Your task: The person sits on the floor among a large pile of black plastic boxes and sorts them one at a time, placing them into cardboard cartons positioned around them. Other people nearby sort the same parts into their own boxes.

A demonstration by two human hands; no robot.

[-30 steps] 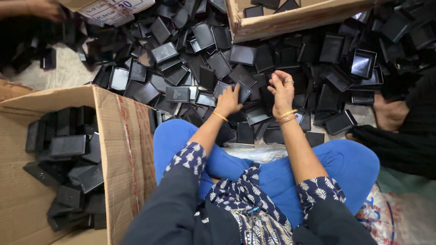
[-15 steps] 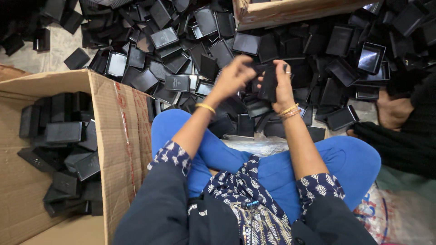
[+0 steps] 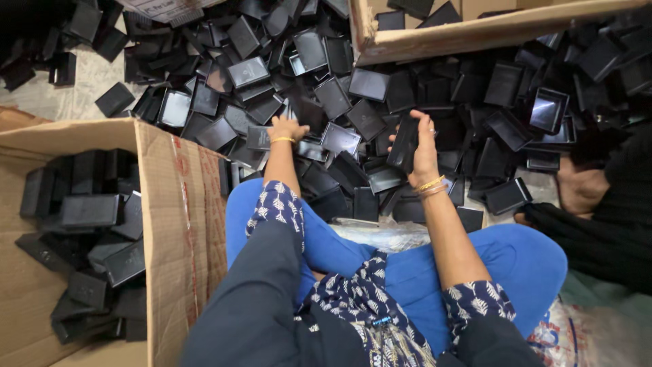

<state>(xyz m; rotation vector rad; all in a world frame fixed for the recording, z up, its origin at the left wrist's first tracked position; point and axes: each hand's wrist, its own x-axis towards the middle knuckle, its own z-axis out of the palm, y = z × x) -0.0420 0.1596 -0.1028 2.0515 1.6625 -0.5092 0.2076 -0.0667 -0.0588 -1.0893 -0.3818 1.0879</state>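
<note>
A small, flat, glossy black plastic tray (image 3: 405, 144) is gripped upright in the right hand (image 3: 425, 146), fingers curled around its edge, above a heap of like black plastic trays (image 3: 339, 102) spread over the floor. The left hand (image 3: 286, 127) is laid on that heap, fingers bent onto a tray. An open brown corrugated cardboard box (image 3: 178, 204) at the left is partly filled with stacked trays; a second cardboard box (image 3: 475, 34) is seen beyond the heap.

Single head-worn view looks steeply down, close over lap; floor ahead.
</note>
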